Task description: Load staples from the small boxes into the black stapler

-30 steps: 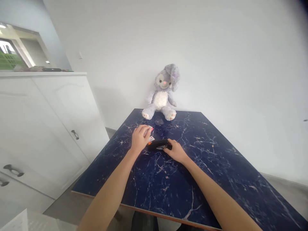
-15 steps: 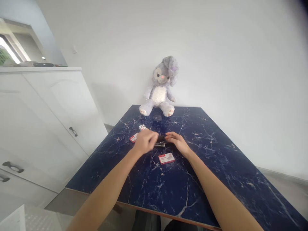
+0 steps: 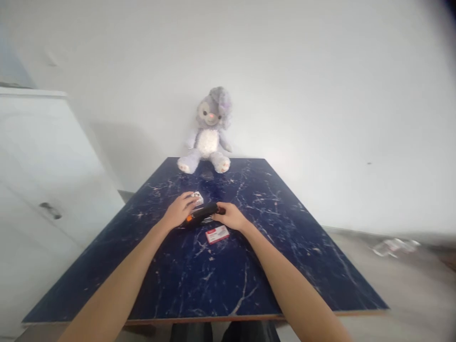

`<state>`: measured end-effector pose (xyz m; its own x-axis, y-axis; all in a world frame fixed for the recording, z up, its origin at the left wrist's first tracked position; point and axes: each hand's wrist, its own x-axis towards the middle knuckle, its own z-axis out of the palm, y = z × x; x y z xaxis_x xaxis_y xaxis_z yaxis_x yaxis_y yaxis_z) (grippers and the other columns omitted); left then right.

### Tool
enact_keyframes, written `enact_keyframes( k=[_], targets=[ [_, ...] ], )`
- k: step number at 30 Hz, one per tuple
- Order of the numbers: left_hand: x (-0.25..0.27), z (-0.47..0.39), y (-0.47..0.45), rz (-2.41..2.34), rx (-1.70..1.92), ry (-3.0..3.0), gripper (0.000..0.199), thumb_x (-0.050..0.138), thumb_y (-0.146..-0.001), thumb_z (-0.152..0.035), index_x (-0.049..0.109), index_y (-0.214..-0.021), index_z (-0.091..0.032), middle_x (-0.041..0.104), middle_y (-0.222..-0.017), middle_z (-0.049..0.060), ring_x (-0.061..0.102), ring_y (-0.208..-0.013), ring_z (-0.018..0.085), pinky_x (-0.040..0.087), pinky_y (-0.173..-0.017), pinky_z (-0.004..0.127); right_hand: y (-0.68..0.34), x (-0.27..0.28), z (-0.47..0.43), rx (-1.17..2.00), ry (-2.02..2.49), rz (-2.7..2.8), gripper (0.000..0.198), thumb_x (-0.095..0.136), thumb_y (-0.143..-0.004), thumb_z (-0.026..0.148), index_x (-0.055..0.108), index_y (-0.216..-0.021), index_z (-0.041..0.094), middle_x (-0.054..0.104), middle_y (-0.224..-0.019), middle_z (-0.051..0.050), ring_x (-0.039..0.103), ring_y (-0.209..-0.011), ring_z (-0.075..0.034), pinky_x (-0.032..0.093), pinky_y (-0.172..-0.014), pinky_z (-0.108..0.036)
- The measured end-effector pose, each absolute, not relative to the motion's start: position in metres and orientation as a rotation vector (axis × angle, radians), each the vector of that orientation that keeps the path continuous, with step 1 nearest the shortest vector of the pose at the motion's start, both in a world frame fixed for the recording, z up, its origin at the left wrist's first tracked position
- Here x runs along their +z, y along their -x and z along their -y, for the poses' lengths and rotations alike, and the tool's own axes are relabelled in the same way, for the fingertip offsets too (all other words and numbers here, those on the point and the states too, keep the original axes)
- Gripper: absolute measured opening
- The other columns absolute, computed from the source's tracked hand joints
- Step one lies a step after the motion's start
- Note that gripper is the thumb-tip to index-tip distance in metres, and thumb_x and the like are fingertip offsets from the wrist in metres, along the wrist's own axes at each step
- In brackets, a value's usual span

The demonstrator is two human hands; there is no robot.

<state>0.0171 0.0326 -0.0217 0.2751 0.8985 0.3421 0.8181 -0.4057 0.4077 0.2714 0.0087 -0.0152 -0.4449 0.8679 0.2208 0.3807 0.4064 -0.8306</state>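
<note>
Stapler at table centre, its right end gripped by the right hand! The left hand curved beside the orange end, fingertips at a white box, eleven o'clock; whether they gripped it, I couldn't tell. Red-and-white box, five o'clock! Steadying seemed the step; the next move called for a firm right hold.

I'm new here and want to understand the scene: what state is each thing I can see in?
Black stapler: one end held; open or closed, unclear.
Right hand: curled around the stapler's end.
Left hand: fingers at the small white box; grip unclear.
Small white box: on the table, partly hidden.
Red-and-white box: lying flat.
Plush toy: sitting upright at the table's far end.
Cabinet door: shut.
</note>
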Motion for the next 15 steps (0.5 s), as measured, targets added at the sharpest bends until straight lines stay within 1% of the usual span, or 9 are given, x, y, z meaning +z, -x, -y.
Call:
enact_keyframes(
  k=[3,6,7,11,15],
  targets=[
    [-0.015,-0.020,-0.034,-1.474,0.720,-2.449,0.037,0.044,-0.098,-0.034,0.064,-0.129,-0.028,0.050,-0.146,0.003,0.046,-0.136,0.023,0.035,-0.116,0.036,-0.286,-0.011,-0.003,0.986,1.048,2.038,0.015,0.068,-0.078,0.029,0.070,-0.090,0.020,0.070,-0.085,0.003,0.063,-0.079,-0.016,0.048,-0.076,-0.026],
    [-0.008,-0.003,-0.050,-1.338,0.723,-2.514,0.044,0.049,-0.096,-0.037,0.056,-0.139,-0.027,0.049,-0.147,0.006,0.053,-0.129,0.024,0.044,-0.108,0.034,-0.307,-0.008,0.006,1.061,0.992,2.045,0.018,0.067,-0.080,0.031,0.070,-0.095,0.020,0.071,-0.086,0.002,0.064,-0.080,-0.017,0.048,-0.076,-0.027],
    [-0.007,0.000,-0.053,-1.319,0.710,-2.536,0.046,0.050,-0.095,-0.038,0.054,-0.140,-0.028,0.049,-0.147,0.006,0.054,-0.127,0.025,0.045,-0.106,0.034,-0.312,-0.008,0.007,1.067,0.989,2.049,0.016,0.068,-0.081,0.032,0.070,-0.092,0.020,0.071,-0.085,0.002,0.064,-0.080,-0.017,0.048,-0.075,-0.027],
    [-0.005,0.000,-0.054,-1.428,0.692,-2.520,0.041,0.052,-0.095,-0.040,0.059,-0.134,-0.029,0.053,-0.141,0.006,0.062,-0.114,0.025,0.049,-0.099,0.036,-0.323,-0.007,0.007,1.043,1.016,2.067,0.016,0.070,-0.080,0.035,0.068,-0.084,0.020,0.070,-0.081,0.002,0.064,-0.078,-0.017,0.047,-0.073,-0.027],
    [-0.006,-0.008,-0.045,-1.592,0.748,-2.414,0.039,0.052,-0.094,-0.038,0.061,-0.130,-0.026,0.061,-0.129,0.009,0.063,-0.110,0.027,0.048,-0.097,0.039,-0.320,-0.010,0.003,0.869,1.125,2.052,0.020,0.070,-0.080,0.040,0.066,-0.081,0.021,0.068,-0.077,0.002,0.062,-0.073,-0.016,0.045,-0.069,-0.027]
  ],
)
